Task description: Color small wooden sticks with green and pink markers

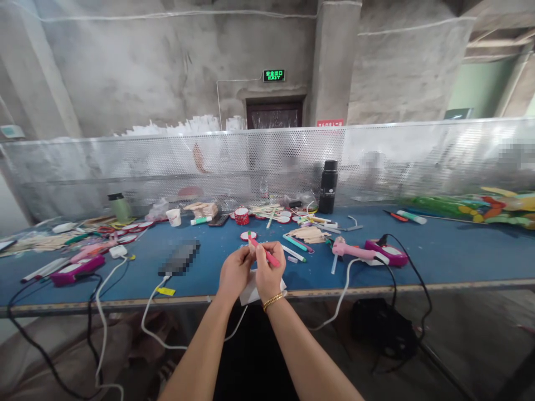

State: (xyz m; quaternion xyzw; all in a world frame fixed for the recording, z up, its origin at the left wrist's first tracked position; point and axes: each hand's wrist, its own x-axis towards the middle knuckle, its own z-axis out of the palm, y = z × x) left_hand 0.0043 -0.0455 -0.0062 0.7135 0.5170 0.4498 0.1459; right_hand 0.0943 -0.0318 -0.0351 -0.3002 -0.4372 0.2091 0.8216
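Note:
Both my hands meet over the front edge of the blue table. My right hand (271, 266), with a gold bracelet at its wrist, is closed around a pink marker (273, 260) that slants up to the left. My left hand (234, 273) pinches close to the marker's upper end, where a small green-tipped piece (249, 236) sticks up. Fingers hide how the piece and the marker meet, and what exactly the left fingers hold. Beneath the hands lies a white paper (249, 294). Just beyond them is a round red-rimmed disc (248, 236).
At right lies a pink glue gun (355, 252) beside a purple device (387, 253) with cables. Several markers (295, 254) and wooden sticks (309, 234) are near my right hand. A black bottle (329, 186) stands at the back. A blurred phone-like object (179, 258) lies left, its white cable hanging off the edge.

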